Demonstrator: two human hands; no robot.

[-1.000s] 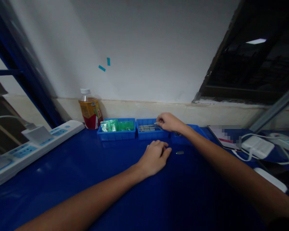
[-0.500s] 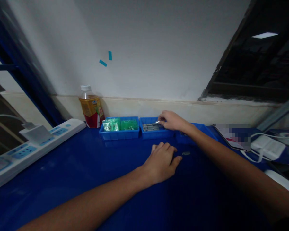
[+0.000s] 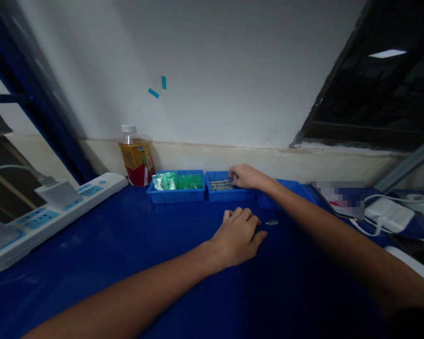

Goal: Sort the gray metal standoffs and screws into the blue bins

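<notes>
Presently, we find the right hand (image 3: pixel 244 176) at the right end of a row of metal pieces (image 3: pixel 221 186) in the middle blue bin (image 3: pixel 229 196), fingers pinched together; whether they grip a piece, we cannot tell. Half a second ago a bright glint showed at those fingertips; now it is gone and the hand sits slightly further left. We take this to mean that handling still centres on the row. The left hand (image 3: pixel 238 235) rests nearer us, thumb parted from loosely bent fingers, gripping nothing we can see. Just beyond its fingertips, to the right and apart from them, we note a lone metal piece (image 3: pixel 272 222) on the blue table (image 3: pixel 102 263). Farther out, we log green packets (image 3: pixel 178 181) in the left bin (image 3: pixel 178 196), then a capped bottle (image 3: pixel 136 160) and a white power strip (image 3: pixel 61 214).
</notes>
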